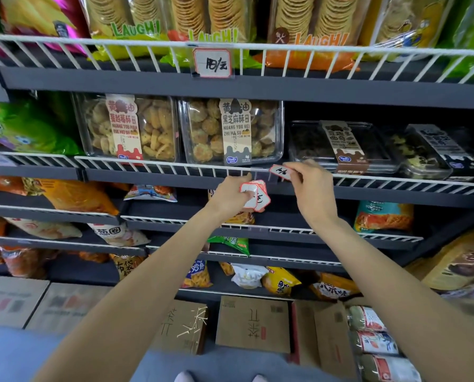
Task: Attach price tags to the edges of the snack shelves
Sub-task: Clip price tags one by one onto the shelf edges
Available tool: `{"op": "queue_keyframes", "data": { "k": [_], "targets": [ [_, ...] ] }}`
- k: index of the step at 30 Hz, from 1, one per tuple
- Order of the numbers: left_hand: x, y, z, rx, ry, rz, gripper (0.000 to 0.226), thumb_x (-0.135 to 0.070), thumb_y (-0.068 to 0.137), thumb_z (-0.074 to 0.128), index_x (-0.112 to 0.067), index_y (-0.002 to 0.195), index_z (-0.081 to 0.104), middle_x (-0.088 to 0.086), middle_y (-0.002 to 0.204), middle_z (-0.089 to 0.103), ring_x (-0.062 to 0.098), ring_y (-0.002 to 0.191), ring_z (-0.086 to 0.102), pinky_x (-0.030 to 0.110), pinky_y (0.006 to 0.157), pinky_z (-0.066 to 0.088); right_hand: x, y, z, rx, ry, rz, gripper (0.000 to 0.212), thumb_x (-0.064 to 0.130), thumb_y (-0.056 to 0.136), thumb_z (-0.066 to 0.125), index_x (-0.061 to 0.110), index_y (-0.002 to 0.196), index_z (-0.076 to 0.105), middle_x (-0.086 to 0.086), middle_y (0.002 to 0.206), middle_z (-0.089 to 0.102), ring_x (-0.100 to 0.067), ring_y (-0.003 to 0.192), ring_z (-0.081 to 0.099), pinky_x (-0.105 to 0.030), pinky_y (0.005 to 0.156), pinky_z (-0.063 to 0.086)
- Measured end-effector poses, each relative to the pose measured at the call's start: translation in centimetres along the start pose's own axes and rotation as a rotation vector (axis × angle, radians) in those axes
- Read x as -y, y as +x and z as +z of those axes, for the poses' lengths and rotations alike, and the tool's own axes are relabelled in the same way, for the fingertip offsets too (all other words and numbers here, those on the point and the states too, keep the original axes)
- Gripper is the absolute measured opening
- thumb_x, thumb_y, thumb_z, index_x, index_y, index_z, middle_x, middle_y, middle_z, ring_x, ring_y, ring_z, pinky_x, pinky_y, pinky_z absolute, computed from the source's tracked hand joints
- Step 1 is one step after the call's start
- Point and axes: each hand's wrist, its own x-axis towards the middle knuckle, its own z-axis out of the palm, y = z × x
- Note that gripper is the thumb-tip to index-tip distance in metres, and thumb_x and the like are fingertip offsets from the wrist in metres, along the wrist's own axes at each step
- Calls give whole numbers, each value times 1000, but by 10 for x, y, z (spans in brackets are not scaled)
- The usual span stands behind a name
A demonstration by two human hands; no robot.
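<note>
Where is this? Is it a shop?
Most likely a small shop's snack aisle. Wire-fronted shelves hold cookie boxes, a handwritten price tag hangs on one edge, and cardboard cartons sit on the floor.

A single wide-angle head-worn view looks forward and slightly down from close in front of the snack shelves (258, 91), whose wire rails bow with the lens, with both forearms reaching away from the camera toward them and cardboard boxes (252, 323) on the floor below them.
</note>
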Motion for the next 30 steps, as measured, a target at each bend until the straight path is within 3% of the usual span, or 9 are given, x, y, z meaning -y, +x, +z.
{"op": "queue_keyframes", "data": {
  "k": [2,3,5,8,10,16,22,26,30],
  "targets": [
    [5,-2,-2,-4,91,49,49,-9,94,48,-14,142,38,6,140,49,10,71,62,16,62,45,0,3,1,-36,-13,-73,23,8,92,55,6,110,68,-13,94,67,-27,83,63,-34,73,51],
    [8,-2,-3,-4,126,65,50,-9,94,47,-18,142,38,4,140,49,2,51,52,12,49,38,1,5,2,-35,-41,-104,21,8,91,56,6,108,68,-14,92,67,-29,81,64,-37,70,53],
    [15,-3,-6,8,182,79,51,-9,94,46,-23,143,37,4,142,47,3,35,41,10,41,32,3,8,6,-6,-146,-152,15,5,86,61,4,100,67,-14,83,67,-32,75,62,-36,58,51],
    [16,-4,-9,18,276,91,53,-7,95,44,-27,143,35,10,138,51,8,44,44,14,45,36,9,12,13,25,-349,-273,27,-11,60,76,4,78,62,-9,63,63,-28,61,58,-24,44,37],
    [13,-5,-10,28,337,85,54,-6,95,42,-27,144,33,16,124,60,17,54,48,22,57,41,13,14,14,45,-441,-352,34,-13,48,78,5,73,63,-7,61,62,-26,61,58,-23,41,37],
    [10,-10,-13,67,427,91,57,-2,95,39,-25,146,28,20,109,64,27,70,53,33,75,46,10,18,17,104,-492,-384,33,-12,49,79,6,73,66,-9,77,59,-27,74,58,-21,43,29],
    [7,-9,-14,72,430,89,57,-3,95,39,-25,146,28,19,112,62,15,60,46,24,66,39,7,10,20,198,-470,-280,49,-18,66,64,4,110,62,-14,101,60,-31,99,55,-35,56,44],
    [9,-11,-14,67,407,75,57,-2,95,40,-25,146,28,20,115,61,13,55,45,22,62,39,4,3,22,175,-528,-280,49,-17,52,74,5,95,63,-12,81,64,-31,78,61,-26,45,31],
    [11,-9,-12,59,384,80,58,-2,95,40,-25,146,28,18,115,62,18,59,49,22,60,40,2,2,23,187,-531,-278,46,-17,45,78,6,84,65,-10,79,64,-28,76,61,-22,44,29]
  ]
}}
